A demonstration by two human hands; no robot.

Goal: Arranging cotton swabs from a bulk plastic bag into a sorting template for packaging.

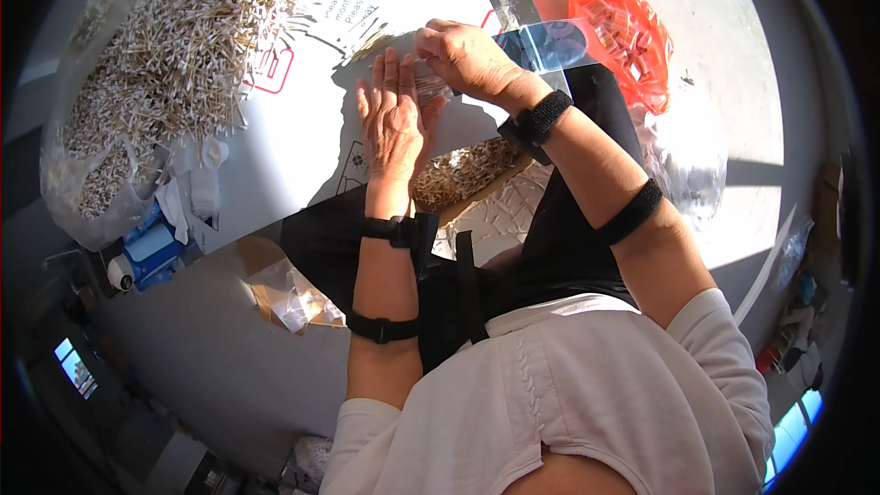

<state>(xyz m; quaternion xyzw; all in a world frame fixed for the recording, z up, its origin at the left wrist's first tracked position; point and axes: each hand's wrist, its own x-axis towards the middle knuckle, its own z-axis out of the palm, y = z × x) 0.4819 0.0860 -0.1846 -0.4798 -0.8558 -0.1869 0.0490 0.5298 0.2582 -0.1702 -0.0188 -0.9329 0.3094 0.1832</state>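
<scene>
My left hand (396, 119) lies flat on the white printed board (275, 170), its fingers stretched forward and close together. Right beside it, my right hand (467, 60) is closed with curled fingers; whatever they grip is hidden. A pale, shiny bundle (429, 84), perhaps a clear packet, shows between the two hands, partly covered by them. Several loose cotton swabs (365, 42) lie just beyond my left fingertips. To the left, a big heap of cotton swabs (183, 55) spills from a clear plastic bag (69, 174).
A bluish clear plastic sheet (550, 44) sits right of my right wrist. Beyond it is a red bag (623, 32) of small packets. More swabs (463, 174) lie below the board's near edge. A blue-and-white container (147, 255) stands at the board's left corner.
</scene>
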